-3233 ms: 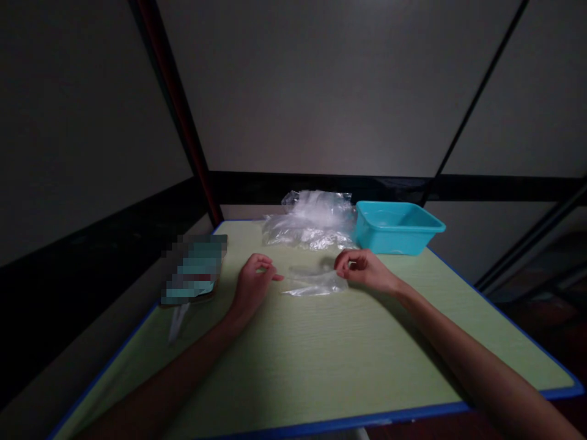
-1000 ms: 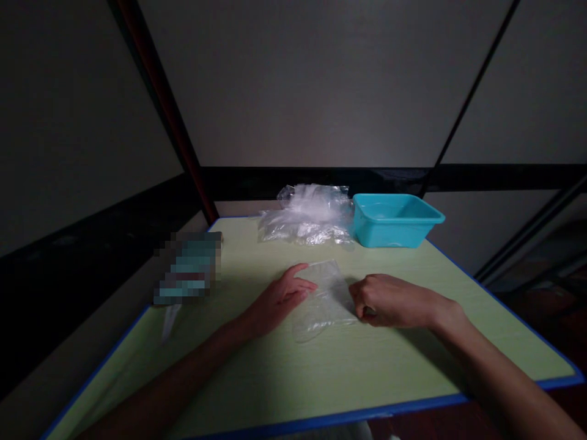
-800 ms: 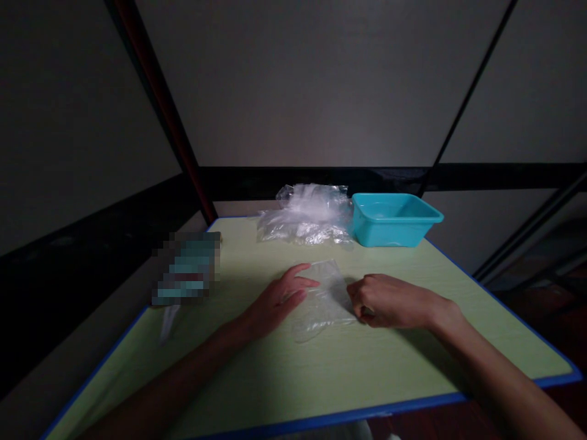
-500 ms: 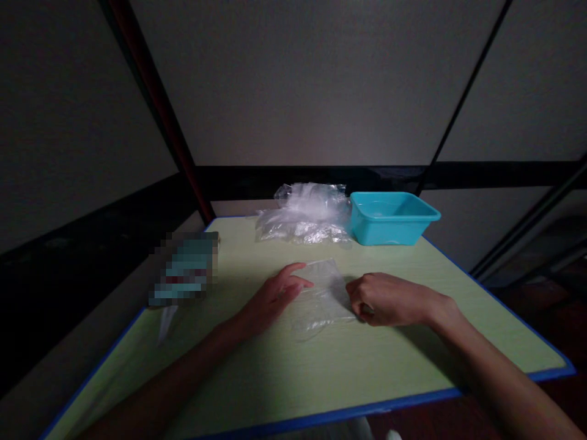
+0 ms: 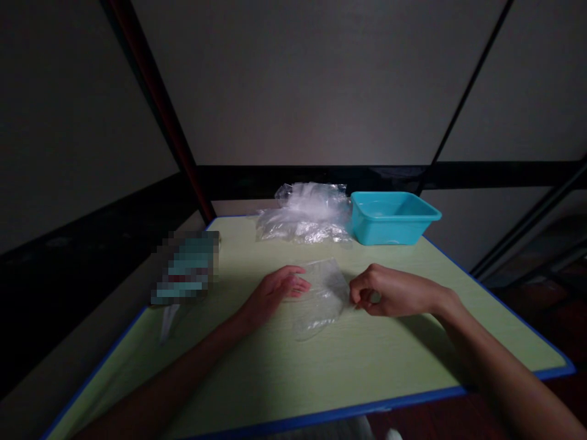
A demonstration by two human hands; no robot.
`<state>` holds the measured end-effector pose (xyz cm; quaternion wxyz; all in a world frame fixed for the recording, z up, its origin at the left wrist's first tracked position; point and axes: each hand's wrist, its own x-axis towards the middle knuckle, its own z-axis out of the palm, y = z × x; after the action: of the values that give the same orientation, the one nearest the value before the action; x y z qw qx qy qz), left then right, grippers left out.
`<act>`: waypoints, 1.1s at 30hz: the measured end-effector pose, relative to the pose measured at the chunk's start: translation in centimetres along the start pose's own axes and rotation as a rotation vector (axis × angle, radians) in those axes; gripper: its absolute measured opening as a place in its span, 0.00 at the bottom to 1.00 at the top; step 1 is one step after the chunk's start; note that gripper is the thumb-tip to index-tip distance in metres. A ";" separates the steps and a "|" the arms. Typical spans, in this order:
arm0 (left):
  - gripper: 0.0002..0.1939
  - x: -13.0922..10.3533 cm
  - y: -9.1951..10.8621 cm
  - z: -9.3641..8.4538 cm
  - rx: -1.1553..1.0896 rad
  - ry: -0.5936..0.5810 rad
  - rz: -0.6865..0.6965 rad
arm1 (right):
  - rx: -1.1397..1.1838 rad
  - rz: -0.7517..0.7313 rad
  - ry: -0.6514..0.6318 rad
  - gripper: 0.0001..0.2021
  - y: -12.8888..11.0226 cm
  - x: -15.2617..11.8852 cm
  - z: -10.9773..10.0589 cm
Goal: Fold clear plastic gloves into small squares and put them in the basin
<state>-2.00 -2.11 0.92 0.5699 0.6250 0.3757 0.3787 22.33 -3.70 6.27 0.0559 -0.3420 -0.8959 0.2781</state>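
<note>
A clear plastic bag (image 5: 321,293) lies on the table between my hands, its surface wrinkled and its right side slightly raised. My right hand (image 5: 394,292) pinches the bag's right edge between thumb and bent fingers, with a small gap showing inside the curl. At the left edge of the bag, my left hand (image 5: 275,290) rests with its fingers stretched over the film, not closed around anything.
Behind the bag lies a pile of clear plastic bags (image 5: 307,214). A turquoise plastic basin (image 5: 389,229) stands right of the pile. A blurred-out item (image 5: 188,266) sits at the left edge of the blue-rimmed table (image 5: 257,379). Wall panels close in behind.
My right hand has risen a little, and the bag's right edge has come up with it. The left hand's fingers have shifted on the film; the pile and basin stay put.
</note>
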 end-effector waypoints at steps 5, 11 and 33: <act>0.21 -0.2 0.4 0.1 0.101 -0.076 0.062 | 0.026 -0.067 0.032 0.12 0.6 0.3 0.0; 0.20 -0.5 0.5 0.0 0.299 -0.228 0.121 | -0.083 -0.108 0.055 0.10 0.7 0.6 -0.1; 0.30 1.1 -1.6 -0.5 -0.178 -0.232 -0.100 | 0.625 -0.108 0.323 0.05 3.6 4.0 1.5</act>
<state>-2.06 -0.79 -0.58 0.6809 0.5921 0.3030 0.3066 20.90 0.36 2.72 0.3135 -0.3000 -0.7639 0.4777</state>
